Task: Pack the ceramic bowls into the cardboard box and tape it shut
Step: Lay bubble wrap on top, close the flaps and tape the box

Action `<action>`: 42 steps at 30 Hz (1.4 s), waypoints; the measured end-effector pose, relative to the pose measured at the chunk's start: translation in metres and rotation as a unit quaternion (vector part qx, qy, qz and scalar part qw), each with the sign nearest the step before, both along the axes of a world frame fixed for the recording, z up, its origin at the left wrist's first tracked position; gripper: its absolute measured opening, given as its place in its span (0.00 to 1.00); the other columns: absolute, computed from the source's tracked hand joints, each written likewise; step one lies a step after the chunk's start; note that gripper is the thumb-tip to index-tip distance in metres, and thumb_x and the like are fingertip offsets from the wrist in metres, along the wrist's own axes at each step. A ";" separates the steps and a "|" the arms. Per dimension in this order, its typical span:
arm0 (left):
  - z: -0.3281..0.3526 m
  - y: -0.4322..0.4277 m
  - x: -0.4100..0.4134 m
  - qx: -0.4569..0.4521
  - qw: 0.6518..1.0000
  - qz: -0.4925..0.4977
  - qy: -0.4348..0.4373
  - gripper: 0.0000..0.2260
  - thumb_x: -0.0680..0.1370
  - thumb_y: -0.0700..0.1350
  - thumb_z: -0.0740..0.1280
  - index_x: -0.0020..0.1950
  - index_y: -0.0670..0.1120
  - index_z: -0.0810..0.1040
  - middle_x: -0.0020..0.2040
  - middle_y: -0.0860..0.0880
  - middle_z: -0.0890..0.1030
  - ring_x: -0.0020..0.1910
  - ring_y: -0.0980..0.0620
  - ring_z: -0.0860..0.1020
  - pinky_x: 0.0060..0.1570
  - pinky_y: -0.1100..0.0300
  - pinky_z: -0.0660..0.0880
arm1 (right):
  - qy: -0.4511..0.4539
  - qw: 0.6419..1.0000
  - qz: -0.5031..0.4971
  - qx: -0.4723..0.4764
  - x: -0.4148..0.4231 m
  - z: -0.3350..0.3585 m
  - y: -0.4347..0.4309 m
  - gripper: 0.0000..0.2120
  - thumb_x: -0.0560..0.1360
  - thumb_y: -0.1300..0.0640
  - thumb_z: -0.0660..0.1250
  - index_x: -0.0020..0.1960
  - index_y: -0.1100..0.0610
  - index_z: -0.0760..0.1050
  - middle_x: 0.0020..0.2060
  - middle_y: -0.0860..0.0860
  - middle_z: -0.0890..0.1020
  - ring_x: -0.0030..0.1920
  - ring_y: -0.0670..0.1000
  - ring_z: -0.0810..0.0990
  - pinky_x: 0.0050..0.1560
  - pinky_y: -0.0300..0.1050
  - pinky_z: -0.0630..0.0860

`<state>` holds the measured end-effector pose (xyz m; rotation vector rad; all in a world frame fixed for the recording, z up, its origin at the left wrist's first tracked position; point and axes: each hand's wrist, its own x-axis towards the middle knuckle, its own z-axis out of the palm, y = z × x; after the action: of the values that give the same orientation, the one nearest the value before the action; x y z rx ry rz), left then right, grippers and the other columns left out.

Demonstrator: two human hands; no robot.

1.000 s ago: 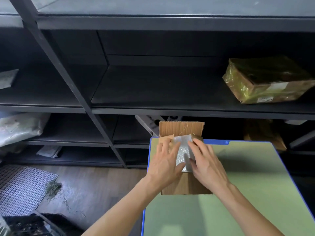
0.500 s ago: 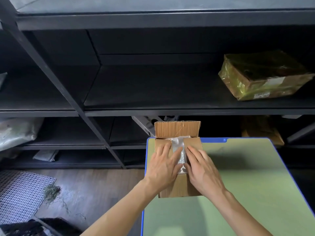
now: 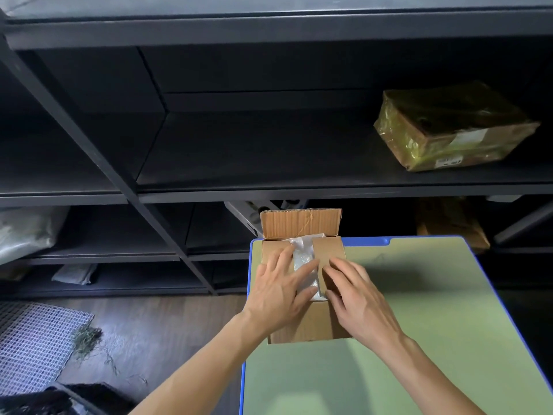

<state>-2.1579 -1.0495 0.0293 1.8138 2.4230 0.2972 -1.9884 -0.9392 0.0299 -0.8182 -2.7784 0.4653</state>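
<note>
Hands (image 3: 281, 298) flat atop cardboard box (image 3: 311, 327) flaps

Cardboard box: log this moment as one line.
left hand flat on left flap | right hand flat on right flap | bubble wrap shows between | back flap up | box untaped

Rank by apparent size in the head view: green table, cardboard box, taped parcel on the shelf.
1. green table
2. taped parcel, cardboard box: look similar; box is nearer and partly covered, so unranked.
</note>
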 end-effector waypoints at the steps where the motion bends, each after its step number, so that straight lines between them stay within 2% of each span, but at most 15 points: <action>1: -0.001 0.001 0.002 -0.010 1.000 -0.003 0.011 0.22 0.81 0.65 0.51 0.74 0.63 0.65 0.73 0.45 0.67 0.70 0.43 0.67 0.53 0.49 0.73 | 0.004 1.000 0.001 -0.003 -0.001 -0.001 -0.001 0.19 0.78 0.57 0.67 0.68 0.56 0.73 0.69 0.48 0.71 0.70 0.50 0.67 0.66 0.46 0.73; 7: 0.004 0.002 0.001 -0.018 1.000 -0.003 0.002 0.21 0.81 0.63 0.50 0.72 0.64 0.69 0.73 0.46 0.66 0.69 0.45 0.68 0.52 0.52 0.71 | 0.023 0.999 0.004 -0.022 0.003 -0.001 -0.001 0.18 0.78 0.59 0.66 0.68 0.55 0.73 0.69 0.47 0.70 0.71 0.48 0.66 0.64 0.42 0.72; 10: 0.013 -0.006 -0.002 -0.016 0.999 -0.021 -0.018 0.21 0.83 0.60 0.48 0.73 0.64 0.67 0.75 0.47 0.63 0.69 0.46 0.66 0.51 0.55 0.66 | 0.011 0.999 0.045 -0.015 0.013 0.000 0.005 0.25 0.72 0.71 0.65 0.68 0.57 0.73 0.70 0.48 0.71 0.71 0.49 0.67 0.62 0.44 0.76; 12: 0.017 -0.012 -0.006 -0.023 0.998 -0.061 -0.018 0.21 0.82 0.51 0.55 0.76 0.62 0.64 0.76 0.46 0.61 0.70 0.47 0.65 0.52 0.57 0.63 | -0.011 0.996 0.089 -0.002 0.021 0.003 0.015 0.35 0.65 0.75 0.63 0.70 0.56 0.73 0.72 0.48 0.70 0.73 0.49 0.66 0.63 0.46 0.77; 14: 0.021 -0.017 -0.013 -0.041 0.995 -0.093 -0.020 0.32 0.75 0.37 0.63 0.76 0.61 0.64 0.76 0.46 0.61 0.67 0.47 0.68 0.52 0.60 0.62 | -0.040 0.988 0.141 0.042 0.030 0.006 0.025 0.40 0.60 0.75 0.66 0.71 0.55 0.73 0.72 0.48 0.71 0.73 0.49 0.67 0.64 0.44 0.76; 17: 0.023 -0.029 -0.024 -0.057 0.992 -0.115 -0.008 0.41 0.68 0.29 0.63 0.76 0.59 0.64 0.74 0.46 0.64 0.63 0.47 0.72 0.50 0.58 0.70 | -0.116 0.971 0.194 0.079 0.040 0.007 0.034 0.45 0.57 0.68 0.75 0.73 0.52 0.70 0.74 0.48 0.69 0.74 0.50 0.68 0.68 0.43 0.68; 20: 0.022 -0.048 -0.029 -0.068 0.991 -0.117 -0.005 0.42 0.66 0.29 0.64 0.75 0.59 0.63 0.73 0.49 0.63 0.62 0.47 0.73 0.51 0.52 0.77 | -0.132 0.965 0.217 0.072 0.045 0.006 0.043 0.45 0.58 0.56 0.81 0.73 0.51 0.70 0.74 0.48 0.70 0.74 0.50 0.68 0.69 0.48 0.72; 22: 0.024 -0.055 -0.025 -0.059 0.991 -0.120 -0.006 0.39 0.67 0.32 0.66 0.74 0.59 0.64 0.70 0.50 0.65 0.60 0.50 0.73 0.52 0.51 0.76 | -0.107 0.965 0.235 0.046 0.044 0.012 0.048 0.38 0.63 0.56 0.79 0.72 0.51 0.72 0.73 0.48 0.71 0.74 0.50 0.69 0.66 0.50 0.75; 26: 0.030 -0.056 -0.018 -0.102 0.987 -0.113 -0.045 0.34 0.71 0.47 0.73 0.75 0.58 0.63 0.70 0.53 0.64 0.64 0.53 0.69 0.65 0.54 0.67 | -0.101 0.973 0.209 -0.013 0.038 0.028 0.050 0.24 0.81 0.49 0.64 0.75 0.45 0.66 0.75 0.37 0.63 0.77 0.40 0.57 0.74 0.38 0.60; 29: 0.037 -0.051 -0.016 -0.064 0.985 -0.040 -0.154 0.24 0.77 0.62 0.66 0.71 0.58 0.69 0.67 0.58 0.72 0.59 0.53 0.75 0.60 0.55 0.73 | -0.082 0.983 0.142 -0.077 0.028 0.034 0.050 0.19 0.80 0.44 0.63 0.70 0.41 0.69 0.64 0.34 0.73 0.69 0.40 0.68 0.64 0.40 0.69; 32: 0.033 -0.041 -0.017 -0.014 0.991 0.035 -0.129 0.15 0.83 0.56 0.59 0.67 0.54 0.72 0.59 0.54 0.78 0.57 0.50 0.76 0.55 0.51 0.75 | -0.061 0.991 0.060 -0.099 0.015 0.035 0.047 0.20 0.79 0.43 0.64 0.69 0.41 0.67 0.58 0.39 0.78 0.60 0.47 0.76 0.56 0.47 0.74; 34: 0.025 -0.033 -0.016 0.020 0.994 0.058 -0.096 0.14 0.82 0.51 0.60 0.67 0.52 0.73 0.55 0.52 0.78 0.54 0.48 0.75 0.52 0.49 0.75 | -0.032 0.995 0.034 -0.086 0.008 0.029 0.043 0.21 0.79 0.46 0.66 0.70 0.44 0.67 0.56 0.43 0.77 0.57 0.50 0.75 0.51 0.48 0.73; 37: 0.012 -0.021 -0.012 0.053 0.993 0.079 -0.066 0.14 0.80 0.47 0.63 0.65 0.50 0.74 0.55 0.52 0.75 0.51 0.47 0.73 0.47 0.48 0.76 | -0.005 0.997 0.037 -0.065 -0.001 0.018 0.038 0.20 0.77 0.52 0.70 0.68 0.48 0.70 0.60 0.43 0.73 0.60 0.50 0.71 0.48 0.48 0.76; 40: 0.004 -0.011 -0.006 0.088 0.993 0.075 -0.031 0.10 0.81 0.46 0.64 0.62 0.50 0.76 0.56 0.52 0.76 0.51 0.48 0.74 0.49 0.51 0.75 | 0.013 0.998 0.014 -0.056 -0.005 0.010 0.035 0.17 0.75 0.55 0.73 0.62 0.51 0.74 0.60 0.44 0.72 0.60 0.50 0.70 0.45 0.50 0.78; 42: -0.002 -0.007 -0.001 0.111 0.991 0.074 -0.005 0.10 0.82 0.48 0.64 0.63 0.52 0.77 0.55 0.51 0.76 0.50 0.48 0.74 0.52 0.55 0.71 | 0.028 0.998 0.005 -0.050 -0.006 0.008 0.033 0.16 0.74 0.56 0.74 0.60 0.52 0.75 0.60 0.45 0.72 0.60 0.51 0.71 0.48 0.51 0.78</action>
<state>-2.1593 -1.0564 0.0274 1.7081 2.6141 0.6094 -1.9946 -0.9059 0.0377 -0.7992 -2.7281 0.6226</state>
